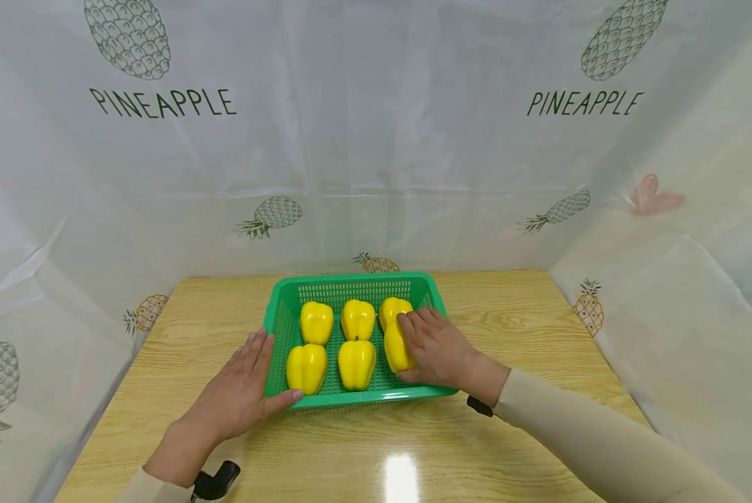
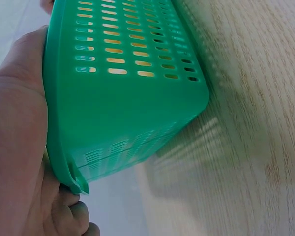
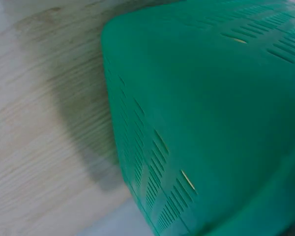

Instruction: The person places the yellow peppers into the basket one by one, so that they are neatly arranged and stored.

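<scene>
A green plastic basket (image 1: pixel 363 401) with slotted walls holds several yellow bell peppers in two rows. My right hand (image 1: pixel 437 349) reaches over the basket's right side and grips the front-right bell pepper (image 1: pixel 398 347), covering part of it. Behind that one sits another bell pepper (image 1: pixel 393 307), partly hidden by the fingers. My left hand (image 1: pixel 234 388) rests against the front-left corner of the basket, fingers fairly straight along the left rim and thumb on the front rim. The front-left bell pepper (image 1: pixel 307 368) lies close to that thumb. The right wrist view shows only the basket's outer wall (image 3: pixel 211 108) and the tabletop.
The basket stands on a light wood-grain table (image 1: pixel 495 314). A pale sheet (image 1: pixel 376 140) printed with pineapples hangs behind the table and along both sides. Other bell peppers (image 1: pixel 356 365) fill the middle and back left of the basket.
</scene>
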`<control>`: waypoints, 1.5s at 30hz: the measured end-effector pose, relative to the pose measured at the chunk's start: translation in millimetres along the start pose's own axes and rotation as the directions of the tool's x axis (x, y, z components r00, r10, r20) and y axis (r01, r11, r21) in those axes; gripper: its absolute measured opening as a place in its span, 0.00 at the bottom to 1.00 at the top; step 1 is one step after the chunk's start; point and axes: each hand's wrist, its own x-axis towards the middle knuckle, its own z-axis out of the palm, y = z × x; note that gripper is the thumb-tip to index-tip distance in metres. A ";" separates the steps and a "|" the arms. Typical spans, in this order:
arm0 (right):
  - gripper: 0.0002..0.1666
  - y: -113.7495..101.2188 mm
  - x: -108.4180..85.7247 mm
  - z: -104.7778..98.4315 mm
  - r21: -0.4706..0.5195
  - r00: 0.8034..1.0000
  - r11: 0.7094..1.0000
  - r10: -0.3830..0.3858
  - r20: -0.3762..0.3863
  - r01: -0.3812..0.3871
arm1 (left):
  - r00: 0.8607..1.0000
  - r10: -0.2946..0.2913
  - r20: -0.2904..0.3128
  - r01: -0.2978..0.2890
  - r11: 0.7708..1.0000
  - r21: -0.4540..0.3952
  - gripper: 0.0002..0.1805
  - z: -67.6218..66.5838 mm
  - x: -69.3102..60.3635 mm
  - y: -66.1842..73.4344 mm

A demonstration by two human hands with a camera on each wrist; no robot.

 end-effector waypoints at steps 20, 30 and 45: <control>0.60 -1.0 2.1 14.7 -0.054 0.995 0.998 -0.021 0.100 0.027 | 1.000 -0.001 0.004 0.001 1.000 -0.002 0.65 -1.6 1.1 1.2; 0.57 -1.7 4.9 21.8 -0.087 0.986 0.995 -0.035 0.162 0.049 | 1.000 -0.012 0.018 0.012 1.000 -0.016 0.66 -1.4 1.7 1.9; 0.57 -1.6 8.2 24.9 -0.044 0.975 0.999 -0.014 0.220 0.025 | 1.000 -0.019 0.024 0.020 0.999 -0.028 0.65 -2.2 -0.1 1.4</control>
